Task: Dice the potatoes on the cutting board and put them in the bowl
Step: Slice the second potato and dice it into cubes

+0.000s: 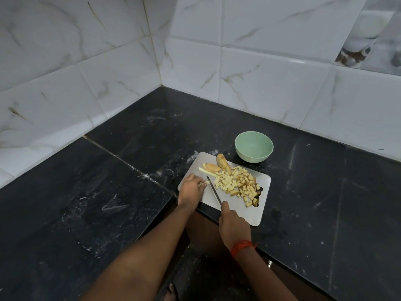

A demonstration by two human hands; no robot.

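At the board's (249, 213) left edge the left hand (191, 190) pinches strips (207, 182); the right hand (233, 224) grips the knife (213, 190) — blade beside those fingertips (203, 185). A slip could cut them.

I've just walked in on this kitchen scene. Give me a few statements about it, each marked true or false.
1. The green bowl already holds potato cubes. False: it looks empty.
2. The right hand grips the knife. True.
3. The left hand holds potato strips down on the cutting board. True.
4. The diced potato is piled on the bare counter. False: it lies on the cutting board.
5. The green bowl stands on the cutting board. False: it stands on the counter, just beyond the board.
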